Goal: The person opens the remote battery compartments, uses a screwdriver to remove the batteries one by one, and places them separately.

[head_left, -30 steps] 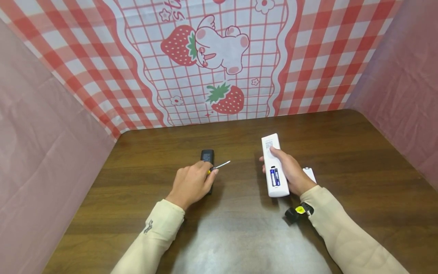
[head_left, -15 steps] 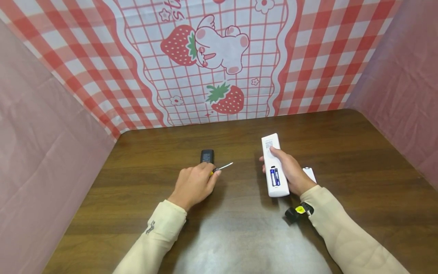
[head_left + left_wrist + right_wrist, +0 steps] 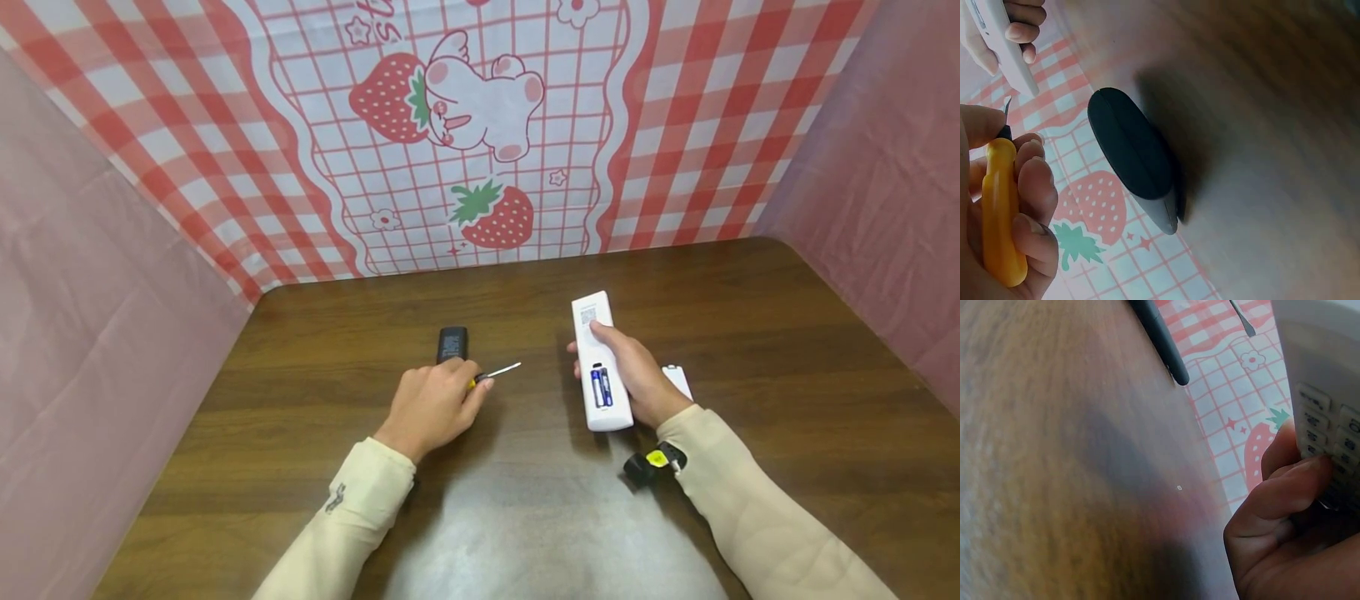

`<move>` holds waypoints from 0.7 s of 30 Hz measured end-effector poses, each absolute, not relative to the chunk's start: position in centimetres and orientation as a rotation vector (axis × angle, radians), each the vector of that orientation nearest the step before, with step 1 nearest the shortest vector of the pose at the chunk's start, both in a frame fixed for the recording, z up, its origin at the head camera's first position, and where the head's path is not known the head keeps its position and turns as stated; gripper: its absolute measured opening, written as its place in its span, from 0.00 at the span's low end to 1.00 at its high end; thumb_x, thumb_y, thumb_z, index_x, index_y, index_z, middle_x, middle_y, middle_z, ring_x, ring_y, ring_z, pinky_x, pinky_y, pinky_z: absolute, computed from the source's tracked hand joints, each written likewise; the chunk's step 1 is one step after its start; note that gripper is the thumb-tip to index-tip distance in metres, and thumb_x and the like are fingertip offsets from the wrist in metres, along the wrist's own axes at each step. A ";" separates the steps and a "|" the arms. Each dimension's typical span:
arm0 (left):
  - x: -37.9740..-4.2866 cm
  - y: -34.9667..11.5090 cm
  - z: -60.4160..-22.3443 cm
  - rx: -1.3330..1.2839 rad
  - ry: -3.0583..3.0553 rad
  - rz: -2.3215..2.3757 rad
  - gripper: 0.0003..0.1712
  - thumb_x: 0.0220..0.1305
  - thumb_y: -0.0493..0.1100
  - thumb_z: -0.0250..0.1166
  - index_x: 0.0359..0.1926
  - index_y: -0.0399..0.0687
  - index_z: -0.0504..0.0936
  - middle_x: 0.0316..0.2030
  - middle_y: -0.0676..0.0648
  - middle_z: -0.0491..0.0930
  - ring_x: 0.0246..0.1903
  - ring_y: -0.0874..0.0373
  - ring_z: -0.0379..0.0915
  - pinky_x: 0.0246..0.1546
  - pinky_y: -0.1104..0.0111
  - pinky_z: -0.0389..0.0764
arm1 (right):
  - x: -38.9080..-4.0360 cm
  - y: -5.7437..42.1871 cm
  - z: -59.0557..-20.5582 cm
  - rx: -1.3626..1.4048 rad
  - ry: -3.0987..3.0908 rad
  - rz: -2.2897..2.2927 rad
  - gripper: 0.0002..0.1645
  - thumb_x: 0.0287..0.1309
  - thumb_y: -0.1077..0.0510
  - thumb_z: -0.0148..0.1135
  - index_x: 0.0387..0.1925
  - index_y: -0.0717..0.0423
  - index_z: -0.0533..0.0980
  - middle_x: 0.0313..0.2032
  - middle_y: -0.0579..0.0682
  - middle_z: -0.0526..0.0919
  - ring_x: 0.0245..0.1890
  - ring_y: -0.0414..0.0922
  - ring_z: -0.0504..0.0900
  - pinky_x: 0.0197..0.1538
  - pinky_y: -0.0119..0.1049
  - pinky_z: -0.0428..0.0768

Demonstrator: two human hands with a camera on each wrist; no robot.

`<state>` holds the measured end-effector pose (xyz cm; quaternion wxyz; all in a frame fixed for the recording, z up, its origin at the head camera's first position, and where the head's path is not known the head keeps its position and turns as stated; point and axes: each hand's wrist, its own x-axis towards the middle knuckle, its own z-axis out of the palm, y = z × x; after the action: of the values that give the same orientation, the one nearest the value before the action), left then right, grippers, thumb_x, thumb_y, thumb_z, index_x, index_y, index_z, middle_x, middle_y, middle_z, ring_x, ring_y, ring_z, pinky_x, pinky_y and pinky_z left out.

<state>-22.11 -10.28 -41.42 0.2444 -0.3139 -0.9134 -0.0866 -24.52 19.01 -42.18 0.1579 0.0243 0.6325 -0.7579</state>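
My left hand [image 3: 435,407] grips a screwdriver [image 3: 1004,212] by its yellow handle, the metal blade pointing right. Just behind that hand a black device [image 3: 452,343] with printed text lies on the table, its near part hidden in the head view. The left wrist view shows its rounded black end apart from the fingers. On the right, a white remote control [image 3: 587,333] is held in my right hand [image 3: 639,375], back side up, thumb on its back. Two blue-and-silver batteries [image 3: 602,388] sit in its uncovered compartment. Its keypad [image 3: 1329,434] faces down, fingers against it.
A small white battery cover [image 3: 677,382] lies beside the right wrist, partly hidden by it. A black wrist camera [image 3: 641,471] juts from the right sleeve. The brown table [image 3: 517,325] meets a red checked cloth [image 3: 690,150] behind; pink cloth hangs at both sides.
My left hand has moved right and slightly toward me with the screwdriver, uncovering more of the black device's far end. The right hand and white remote control have stayed almost still.
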 end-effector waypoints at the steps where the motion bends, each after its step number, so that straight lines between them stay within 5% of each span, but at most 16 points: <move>1: -22.1 -10.3 -41.4 -0.859 -2.493 -0.236 0.14 0.70 0.53 0.61 0.32 0.50 0.80 0.28 0.52 0.82 0.19 0.52 0.77 0.17 0.57 0.75 | -24.5 19.0 -42.2 0.063 1.807 -2.169 0.40 0.74 0.37 0.47 0.70 0.62 0.56 0.47 0.51 0.82 0.34 0.40 0.82 0.35 0.34 0.79; 21: -21.6 -9.3 -40.9 -0.961 -2.469 -0.240 0.13 0.71 0.53 0.60 0.34 0.51 0.81 0.30 0.53 0.83 0.23 0.56 0.79 0.18 0.58 0.76 | -24.4 19.0 -42.1 0.084 1.837 -2.147 0.39 0.74 0.37 0.46 0.70 0.62 0.58 0.50 0.54 0.81 0.35 0.40 0.81 0.36 0.34 0.79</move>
<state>-21.61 -9.32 -40.92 0.2382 -0.3507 -0.9015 -0.0875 -24.44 18.98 -42.10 0.1568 0.0294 0.6418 -0.7501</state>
